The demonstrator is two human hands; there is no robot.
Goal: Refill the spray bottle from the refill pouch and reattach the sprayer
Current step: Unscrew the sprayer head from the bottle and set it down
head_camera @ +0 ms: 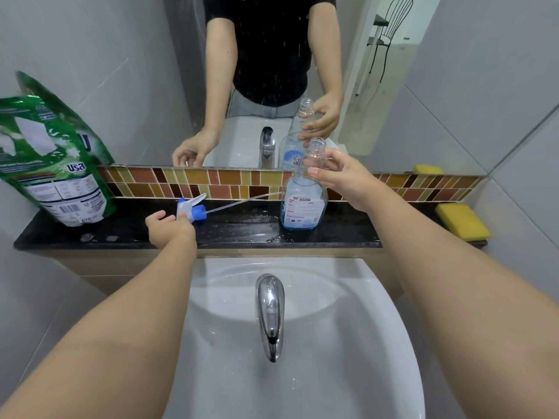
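A clear spray bottle (304, 198), uncapped and upright, holds a little blue liquid at centre right. The blue-white sprayer (193, 209) lies left of it; the green refill pouch (51, 164) stands at far left.

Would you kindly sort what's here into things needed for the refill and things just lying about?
For the job: spray bottle, sprayer in the left hand, green refill pouch.
Lying about: yellow sponge, tap, mirror.

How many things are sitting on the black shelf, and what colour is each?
Green: 1, the pouch
Blue and white: 1, the sprayer
Clear with blue liquid: 1, the bottle
Yellow: 1, the sponge
Total: 4
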